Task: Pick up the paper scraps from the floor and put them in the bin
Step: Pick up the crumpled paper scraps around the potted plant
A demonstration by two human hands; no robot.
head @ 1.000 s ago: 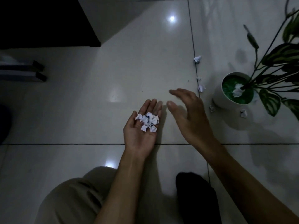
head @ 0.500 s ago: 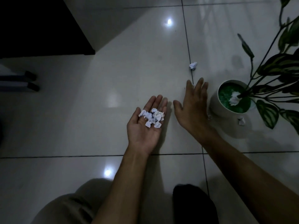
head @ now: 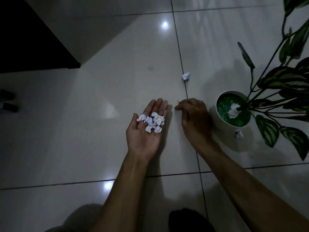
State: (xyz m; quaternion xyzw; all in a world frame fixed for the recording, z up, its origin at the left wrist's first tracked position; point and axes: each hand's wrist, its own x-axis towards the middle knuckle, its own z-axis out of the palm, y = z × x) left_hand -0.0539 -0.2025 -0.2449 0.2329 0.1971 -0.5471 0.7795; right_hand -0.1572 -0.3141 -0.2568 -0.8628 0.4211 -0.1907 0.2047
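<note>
The left hand (head: 143, 133) lies flat, palm up, as a tray for a heap of crumpled paper scraps (head: 151, 122). The right hand (head: 195, 119) curls in, fingertips pinched, perhaps on a scrap. Another scrap (head: 186, 76) lies beyond; no bin shows.
</note>
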